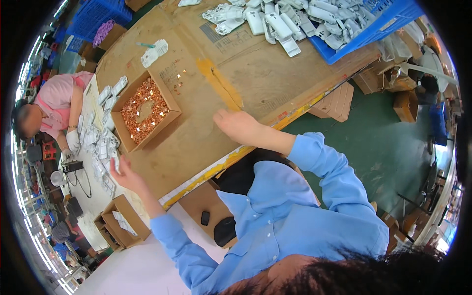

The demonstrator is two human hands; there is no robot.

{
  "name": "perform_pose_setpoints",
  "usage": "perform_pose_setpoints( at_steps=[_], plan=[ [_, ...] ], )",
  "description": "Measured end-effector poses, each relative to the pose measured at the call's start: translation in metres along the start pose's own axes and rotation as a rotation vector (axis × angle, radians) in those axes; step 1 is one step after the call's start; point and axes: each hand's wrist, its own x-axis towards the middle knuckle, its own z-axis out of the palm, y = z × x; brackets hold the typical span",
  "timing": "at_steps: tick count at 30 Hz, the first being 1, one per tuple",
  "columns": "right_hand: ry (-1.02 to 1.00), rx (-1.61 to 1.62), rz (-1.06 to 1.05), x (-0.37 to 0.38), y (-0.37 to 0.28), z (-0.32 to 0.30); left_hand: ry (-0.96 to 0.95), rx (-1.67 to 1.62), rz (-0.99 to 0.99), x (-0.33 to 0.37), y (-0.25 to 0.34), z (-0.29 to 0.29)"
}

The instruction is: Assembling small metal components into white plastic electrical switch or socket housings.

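My left hand [127, 176] is raised at the table's left edge with its fingers apart and nothing in them. It is nearest to a heap of white plastic housings [101, 147] on the adjoining white table. My right hand [237, 126] is over the cardboard-covered table [189, 142], its fingers curled together; whatever they may hold is hidden. Between the hands, farther in, stands an open cardboard box [172, 117] of small copper-coloured metal pieces [145, 110]. A few loose pieces [180, 84] lie beside it. Beyond the box lies one white housing [154, 53] with a greenish stick-like item.
A blue crate [339, 51] tips out many white housings [280, 27] at the far right. A co-worker in pink [59, 105] with white gloves leans over the left table. A smaller cardboard box [135, 221] is near my left forearm. Yellow tape runs along the table's front edge.
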Motion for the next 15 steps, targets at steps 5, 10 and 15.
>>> perform_pose_setpoints(
  at_steps=[5,10,15],
  plan=[
    [0.047,0.187,0.026,-0.007,0.015,-0.003,-0.164,-0.141,-0.052,-0.101,0.021,0.021],
    [0.246,0.433,0.162,-0.025,0.038,-0.037,-0.236,-0.322,-0.167,-0.172,0.037,0.039],
    [0.443,0.483,0.503,-0.055,0.118,-0.070,-0.322,-0.362,-0.220,-0.212,0.037,0.028]
  ],
)
